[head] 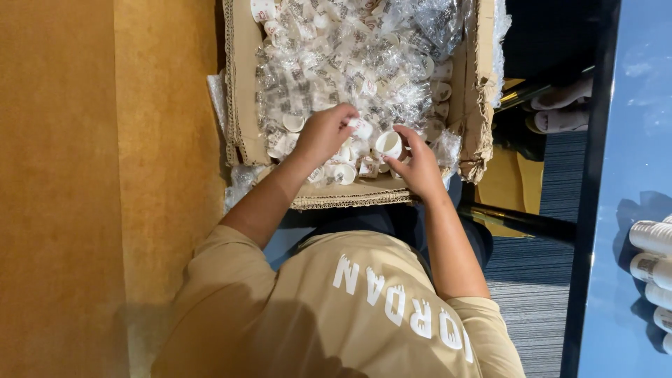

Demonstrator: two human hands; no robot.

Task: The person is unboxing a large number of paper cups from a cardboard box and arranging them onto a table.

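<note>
Your right hand (418, 162) pinches a small white cup (388, 143) at the near edge of the cardboard box (241, 105), left hand (323, 133) curled on another wrapped cup; likely light, rigid, chip-prone, film slippery—grip the rim.

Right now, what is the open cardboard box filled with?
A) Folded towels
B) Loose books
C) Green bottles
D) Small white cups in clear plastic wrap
D: the cardboard box is heaped with small white cups in crinkled clear wrap, and the right hand holds one unwrapped cup.
</note>
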